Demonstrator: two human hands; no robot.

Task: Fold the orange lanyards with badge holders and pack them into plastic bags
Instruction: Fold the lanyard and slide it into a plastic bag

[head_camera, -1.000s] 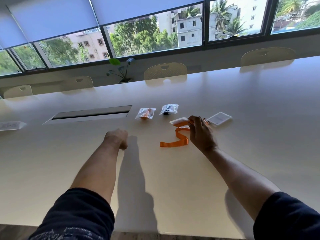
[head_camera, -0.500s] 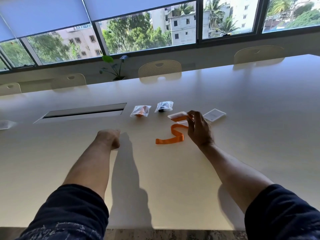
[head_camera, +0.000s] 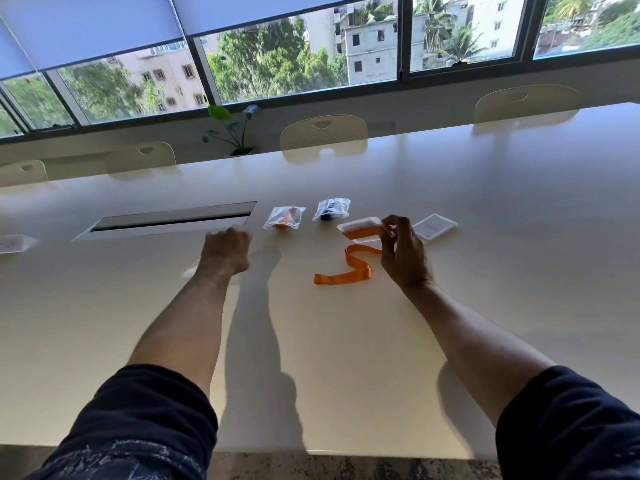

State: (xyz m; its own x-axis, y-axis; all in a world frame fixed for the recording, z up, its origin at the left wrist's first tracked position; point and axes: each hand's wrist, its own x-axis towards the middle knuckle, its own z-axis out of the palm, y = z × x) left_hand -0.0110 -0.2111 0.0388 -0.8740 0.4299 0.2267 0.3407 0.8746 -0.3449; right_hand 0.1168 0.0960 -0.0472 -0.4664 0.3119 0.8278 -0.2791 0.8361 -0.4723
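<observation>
Room: a long pale counter [head_camera: 450, 209] is seen under a row of windows [head_camera: 277, 60], with chairs [head_camera: 323, 133] along the far edge and a plant [head_camera: 232, 133] on the sill side.
Counter: a cable slot [head_camera: 169, 221] is set into it at the left; the task's things are laid to its right.
Lanyard: the orange lanyard [head_camera: 349, 271] is trailed in a loose S on the counter, its upper end lifted at the badge holder [head_camera: 360, 225].
Bags: one bag [head_camera: 284, 218] with orange contents and one dark bag [head_camera: 331, 209] are placed side by side, just beyond the lanyard.
Card: a white card [head_camera: 434, 226] is laid just right of the right hand.
Right hand: the right hand [head_camera: 403, 252] is curled, the strap being pinched at the holder.
Left hand: the left hand [head_camera: 228, 249] is held in a loose fist near the slot; nothing is seen in it.
Risk, strap: with only one end held, the slack tail is likely to twist or spring open when folded.
Risk, holder: the holder may be dragged or tipped off the counter surface by a pull on the strap.
Risk, packing: no empty bag can be made out, so the fold may be released while one is sought.
</observation>
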